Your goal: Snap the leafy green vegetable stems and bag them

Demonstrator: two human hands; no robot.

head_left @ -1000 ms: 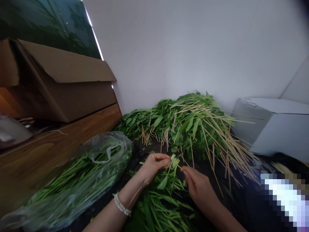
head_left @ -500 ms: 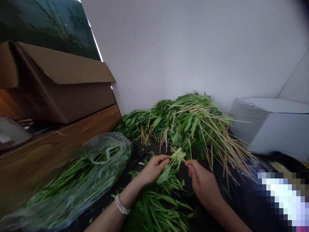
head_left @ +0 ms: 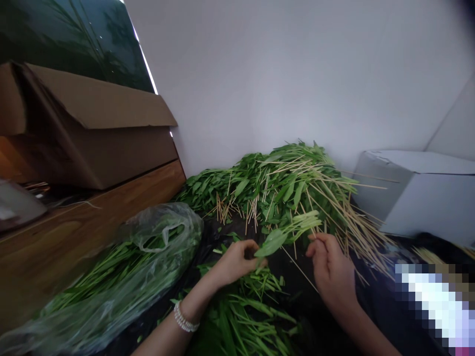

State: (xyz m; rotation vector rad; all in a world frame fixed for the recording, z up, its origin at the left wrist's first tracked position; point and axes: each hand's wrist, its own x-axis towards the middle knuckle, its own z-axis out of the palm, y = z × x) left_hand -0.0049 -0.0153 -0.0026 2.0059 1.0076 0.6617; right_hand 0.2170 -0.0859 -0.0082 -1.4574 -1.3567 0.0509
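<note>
Here, skewered greens [head_left: 306, 222] angle leftward from the right fingers [head_left: 322, 239].

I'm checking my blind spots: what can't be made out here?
In the head view:
Whether left hand touches leaf: they overlap.
Stick end in right hand: fingers hide it.
Contents of cardboard box: its walls hide them.
Grey object: cut off by left edge.
Lower-right patch: pixelated.

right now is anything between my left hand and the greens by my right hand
Nothing visible stands between your left hand and the bunch of greens: its broad leaf reaches toward the left fingers, though whether they touch is unclear. Your right hand is at the bunch's other end; the leafy pile lies behind.
</note>
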